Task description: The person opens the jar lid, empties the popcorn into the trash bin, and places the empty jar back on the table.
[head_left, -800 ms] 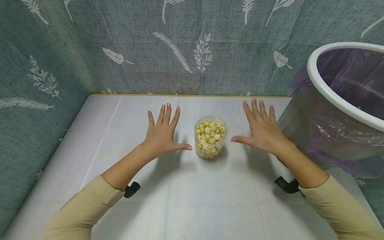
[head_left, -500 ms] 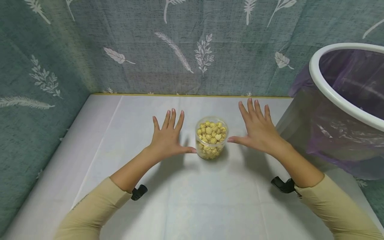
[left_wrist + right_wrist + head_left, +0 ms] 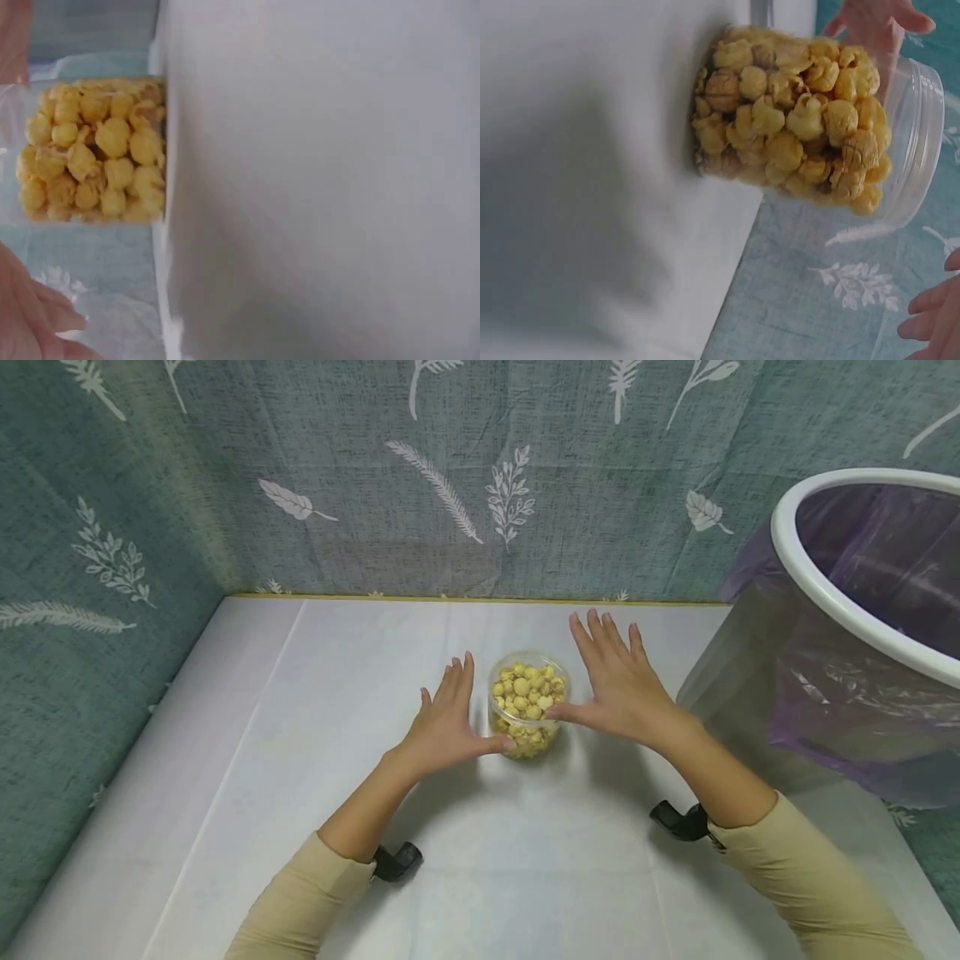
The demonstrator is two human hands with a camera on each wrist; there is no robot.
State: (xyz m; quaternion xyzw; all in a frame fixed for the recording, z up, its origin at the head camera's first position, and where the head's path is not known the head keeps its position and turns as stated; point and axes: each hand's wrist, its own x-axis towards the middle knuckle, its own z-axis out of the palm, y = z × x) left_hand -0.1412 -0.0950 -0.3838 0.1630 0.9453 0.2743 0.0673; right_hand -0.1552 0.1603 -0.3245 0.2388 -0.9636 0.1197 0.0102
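While the popcorn jar [image 3: 534, 739] stays put, left hand [image 3: 446, 727] closer, right hand [image 3: 624, 697] closer, each grip unclosed (fingers straight).

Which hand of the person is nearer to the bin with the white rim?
Right. In the head view, the right hand is between the bin and the jar, its thumb overlapping the jar; the left hand is farther off, at the jar's left side.
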